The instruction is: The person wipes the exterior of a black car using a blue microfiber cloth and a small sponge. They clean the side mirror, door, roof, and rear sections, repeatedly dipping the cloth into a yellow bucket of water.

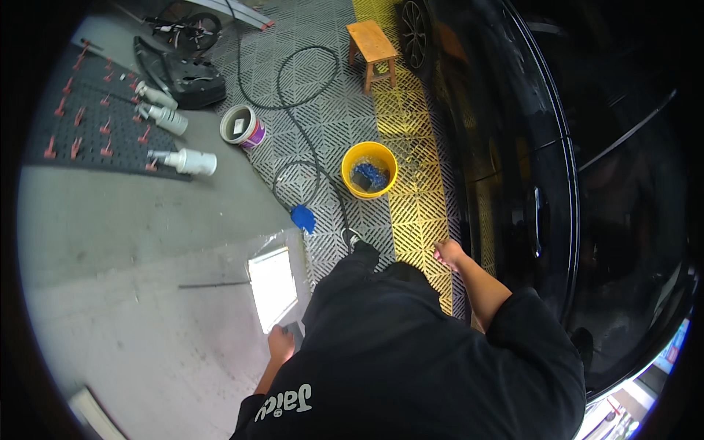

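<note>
My left hand (pixel 281 344) hangs by the grey wall with its fingers curled, just below a bright white panel (pixel 273 289). Whether it holds anything cannot be made out. On the other side, my right hand (pixel 451 254) is closed in a loose fist beside the black car (pixel 517 220), apart from its door handle (pixel 537 220). Nothing shows in that fist. Ahead of my feet stands a yellow bucket (pixel 352 190) with water, a blue cloth-like item (pixel 373 174) and a dark block (pixel 361 181) inside.
A black hose (pixel 300 129) loops over the grey and yellow grid floor (pixel 421 220). A blue cloth (pixel 303 218) lies beside it. Farther ahead are a white bucket (pixel 226 132), a wooden stool (pixel 373 41) and a black car seat-like part (pixel 187 82). Spray bottles (pixel 198 162) hang on a pegboard (pixel 66 137).
</note>
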Demonstrator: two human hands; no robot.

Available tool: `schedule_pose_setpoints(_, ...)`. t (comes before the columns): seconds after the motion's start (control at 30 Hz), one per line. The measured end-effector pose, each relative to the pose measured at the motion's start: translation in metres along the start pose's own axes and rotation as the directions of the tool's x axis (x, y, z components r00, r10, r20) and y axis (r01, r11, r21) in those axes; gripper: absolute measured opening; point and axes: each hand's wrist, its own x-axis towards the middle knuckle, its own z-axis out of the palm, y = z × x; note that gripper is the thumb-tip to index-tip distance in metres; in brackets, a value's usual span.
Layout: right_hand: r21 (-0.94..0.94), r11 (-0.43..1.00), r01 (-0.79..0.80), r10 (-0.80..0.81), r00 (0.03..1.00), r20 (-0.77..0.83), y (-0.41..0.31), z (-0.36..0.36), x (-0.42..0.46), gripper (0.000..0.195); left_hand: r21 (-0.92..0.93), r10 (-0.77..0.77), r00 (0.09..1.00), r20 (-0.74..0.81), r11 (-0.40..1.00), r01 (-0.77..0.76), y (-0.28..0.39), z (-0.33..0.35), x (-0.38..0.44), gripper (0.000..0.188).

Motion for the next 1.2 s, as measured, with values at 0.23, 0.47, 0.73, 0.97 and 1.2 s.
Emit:
schedule_pose_setpoints(0.23, 0.121, 0.987, 0.103, -0.092, 0.991, -0.092, -0.080, -0.059, 0.044, 0.043, -0.170, 0.109, 0.986, -0.123, 0.977, -0.129, 0.125, -0.103, 0.169, 0.016)
schedule_pose_setpoints(0.47, 0.173, 0.972, 0.158, -0.146, 0.986, -0.077, -0.157, -0.118, 0.130, 0.035, -0.162, 0.080, 0.985, -0.155, 0.981, -0.106, 0.216, -0.123, 0.259, 0.011)
schedule_pose_setpoints(0.73, -0.246, 0.949, 0.197, -0.239, 0.959, -0.155, -0.286, -0.208, 0.230, 0.027, -0.081, 0.073, 0.987, -0.145, 0.993, -0.085, 0.296, -0.114, 0.297, 0.013)
schedule_pose_setpoints(0.97, -0.111, 0.966, 0.232, -0.246, 0.959, -0.141, -0.362, -0.242, 0.272, 0.024, -0.111, 0.101, 0.977, -0.187, 0.986, -0.123, 0.377, -0.168, 0.365, 0.013)
schedule_pose_setpoints(1.2, -0.184, 0.971, 0.152, -0.168, 0.983, -0.073, -0.390, -0.223, 0.314, 0.025, -0.097, 0.122, 0.977, -0.177, 0.985, -0.140, 0.423, -0.217, 0.462, 0.015)
